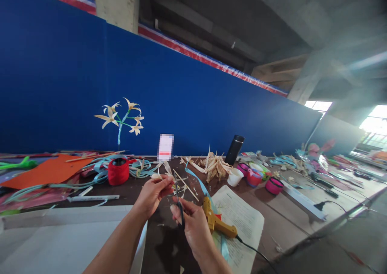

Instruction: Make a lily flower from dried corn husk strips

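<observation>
My left hand (155, 193) is closed, its thumb and fingers pinching a pale piece of dried husk (165, 168). My right hand (193, 222) grips a pair of scissors (180, 212) by the dark handles. Their blades point up and away from me, close beside the left fingertips; whether they touch the husk I cannot tell. Small husk scraps and thin sticks (189, 187) lie on the dark table just beyond. Right beside my right hand, a yellow glue gun (219, 221) rests on a printed sheet (246, 217).
A husk flower stem (119, 131) stands in a red-wrapped pot (118, 173). White paper (75, 241) covers the near left. Behind are a husk bundle (216, 167), a black bottle (235, 150), a white cup (234, 177) and a power strip (305, 201). A blue panel (187, 92) closes the back.
</observation>
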